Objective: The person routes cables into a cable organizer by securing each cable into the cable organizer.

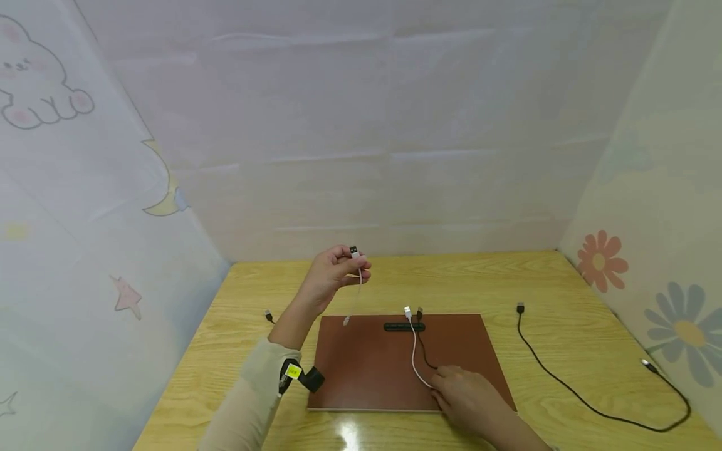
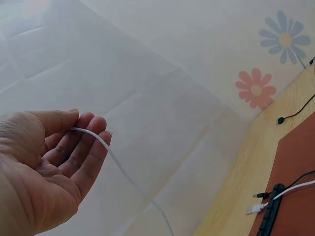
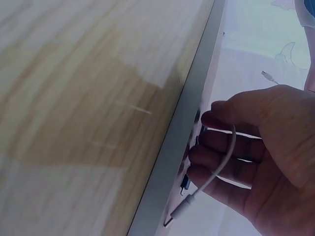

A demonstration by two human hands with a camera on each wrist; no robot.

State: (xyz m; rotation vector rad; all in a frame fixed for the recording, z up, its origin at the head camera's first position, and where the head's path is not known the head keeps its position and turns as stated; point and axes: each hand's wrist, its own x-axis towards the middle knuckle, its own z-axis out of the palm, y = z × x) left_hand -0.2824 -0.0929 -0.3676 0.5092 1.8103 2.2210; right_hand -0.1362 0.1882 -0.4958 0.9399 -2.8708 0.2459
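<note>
My left hand (image 1: 329,275) is raised over the board's back left, pinching a thin white USB cable (image 2: 117,162) just below its USB plug (image 1: 354,252). That cable's small other connector (image 1: 346,321) dangles below. At the brown board's (image 1: 361,369) front right, my right hand (image 1: 472,401) pinches a second white cable (image 1: 414,358) between thumb and fingers; its small end plug (image 3: 183,209) hangs by the palm. This cable's USB end lies across a black cable holder (image 1: 397,327) at the board's back. Beside it a black cable (image 1: 424,349) also crosses the holder and runs toward the right hand.
On the wooden table (image 1: 462,282), another black USB cable (image 1: 520,308) curves along the right side of the board. A small black plug (image 1: 268,314) lies to the left, its cord partly behind the left forearm. Printed sheets (image 1: 361,156) stand around the table.
</note>
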